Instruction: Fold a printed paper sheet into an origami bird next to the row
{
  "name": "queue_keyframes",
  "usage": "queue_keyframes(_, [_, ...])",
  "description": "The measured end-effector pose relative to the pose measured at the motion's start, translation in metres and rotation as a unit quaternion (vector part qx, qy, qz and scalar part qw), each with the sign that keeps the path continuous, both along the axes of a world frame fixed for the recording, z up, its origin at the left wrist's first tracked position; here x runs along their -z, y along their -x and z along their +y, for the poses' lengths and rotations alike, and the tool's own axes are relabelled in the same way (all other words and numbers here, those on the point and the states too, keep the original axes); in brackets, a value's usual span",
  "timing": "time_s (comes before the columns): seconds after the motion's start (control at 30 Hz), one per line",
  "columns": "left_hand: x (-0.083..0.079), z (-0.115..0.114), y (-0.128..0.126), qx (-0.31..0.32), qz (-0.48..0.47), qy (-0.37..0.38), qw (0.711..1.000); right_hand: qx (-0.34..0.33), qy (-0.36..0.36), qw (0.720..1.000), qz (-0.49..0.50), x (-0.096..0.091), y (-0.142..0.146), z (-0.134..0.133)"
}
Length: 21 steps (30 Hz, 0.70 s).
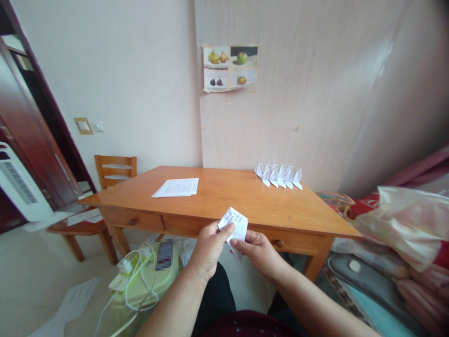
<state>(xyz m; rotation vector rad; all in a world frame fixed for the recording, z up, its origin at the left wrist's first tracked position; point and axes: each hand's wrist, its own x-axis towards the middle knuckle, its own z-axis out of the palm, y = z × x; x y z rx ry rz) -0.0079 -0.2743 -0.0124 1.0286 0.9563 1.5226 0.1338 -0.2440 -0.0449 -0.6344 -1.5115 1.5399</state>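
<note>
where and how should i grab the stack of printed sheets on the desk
Probably pinch the stack of printed sheets at its near right corner, coming from the right: it lies flat on the wooden desk, so its thin edges offer the grip, and that corner faces the left hand.

The folded paper (234, 229) is a small, white, many-sided piece with angular outlines and straight creased edges. Its upper part is the widest, rising to a blunt corner at the top, and its lower end narrows to a downward point. Rows of dark printed marks cover the upper face; they are too small to read. The part towards the right looks mostly plain white. It is held up at a tilt between the left hand (210, 245) and the right hand (260, 252), a thumb of each on its front, near the middle of the table's (217, 199) front edge.
</note>
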Motion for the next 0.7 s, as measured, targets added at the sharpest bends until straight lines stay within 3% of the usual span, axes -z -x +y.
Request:
queue_keyframes(0.37, [0.009,0.004,0.01,-0.077,0.015,-0.039,0.996,0.02,0.027,0.999,0.002,-0.002,-0.007,-0.001])
queue_keyframes(0.7, [0.009,0.001,0.004,-0.018,-0.005,-0.013,1.0,0.026,0.017,0.999,-0.005,-0.002,-0.005,-0.002])
